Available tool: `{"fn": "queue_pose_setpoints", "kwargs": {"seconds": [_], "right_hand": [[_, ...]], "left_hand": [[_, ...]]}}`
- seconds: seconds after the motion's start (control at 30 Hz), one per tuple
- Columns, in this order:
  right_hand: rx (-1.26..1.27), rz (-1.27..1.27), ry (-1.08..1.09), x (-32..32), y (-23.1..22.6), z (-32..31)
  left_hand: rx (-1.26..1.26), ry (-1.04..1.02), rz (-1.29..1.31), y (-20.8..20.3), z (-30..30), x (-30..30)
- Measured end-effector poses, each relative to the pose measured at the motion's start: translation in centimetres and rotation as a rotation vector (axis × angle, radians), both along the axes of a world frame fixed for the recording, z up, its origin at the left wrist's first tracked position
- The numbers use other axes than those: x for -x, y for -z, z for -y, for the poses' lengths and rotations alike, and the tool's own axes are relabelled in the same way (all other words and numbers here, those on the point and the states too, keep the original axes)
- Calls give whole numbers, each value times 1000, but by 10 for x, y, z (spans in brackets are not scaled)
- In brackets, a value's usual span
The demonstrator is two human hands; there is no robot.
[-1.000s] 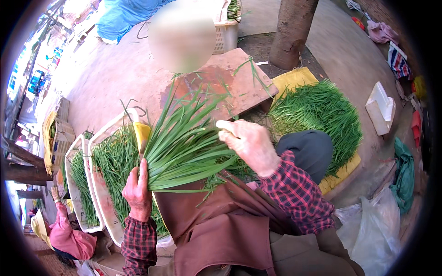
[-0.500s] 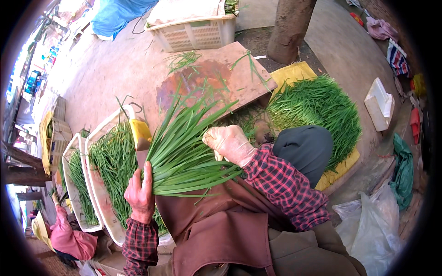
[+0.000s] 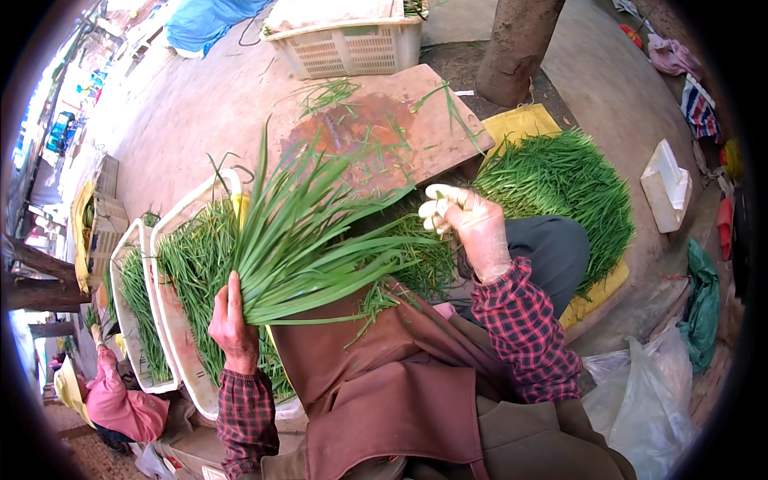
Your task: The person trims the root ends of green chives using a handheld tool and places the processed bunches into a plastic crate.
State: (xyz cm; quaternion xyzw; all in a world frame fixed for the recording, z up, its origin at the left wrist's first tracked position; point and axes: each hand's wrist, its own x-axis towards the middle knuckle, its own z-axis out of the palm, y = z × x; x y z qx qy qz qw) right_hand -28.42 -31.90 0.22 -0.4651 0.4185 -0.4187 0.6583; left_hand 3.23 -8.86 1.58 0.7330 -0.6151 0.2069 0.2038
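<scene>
My left hand point(image 3: 234, 328) is closed round the base of a fanned bunch of garlic chives point(image 3: 312, 256), its long flat leaves spreading up and to the right above my brown apron point(image 3: 392, 400). My right hand point(image 3: 468, 228), in a pale thin glove, is raised just right of the leaf tips and apart from them. Its fingers are curled in with the thumb against them; whatever they hold, if anything, is too small to name. Loose leaf scraps point(image 3: 372, 308) lie on the apron near my lap.
Two long white crates point(image 3: 172, 320) of chives stand at my left. A large chive heap point(image 3: 560, 200) rests on yellow sheeting at the right. Ahead are a stained board point(image 3: 432, 88), a white crate point(image 3: 352, 48) and a tree trunk point(image 3: 520, 48). Another person point(image 3: 128, 400) sits at lower left.
My right hand has moved away from the bunch, up and to the right. The bunch has shifted slightly left with my left hand, and scraps now lie on the apron.
</scene>
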Motion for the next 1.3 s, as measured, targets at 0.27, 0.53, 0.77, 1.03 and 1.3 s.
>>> {"fn": "queue_pose_setpoints", "kwargs": {"seconds": [0.27, 0.53, 0.77, 1.03, 1.3], "right_hand": [[190, -311, -29, 10, 29, -14], [125, -203, -70, 12, 29, -15], [56, -78, -86, 14, 22, -13], [19, -107, -74, 15, 32, -8], [8, -104, -66, 17, 35, -11]], "left_hand": [[77, 7, 74, 20, -12, -26], [132, 29, 76, 27, -15, -28], [121, 31, 31, 25, -17, -32], [-249, -28, -1359, -9, -8, -3], [-585, -127, -1644, -24, -10, 42]]}}
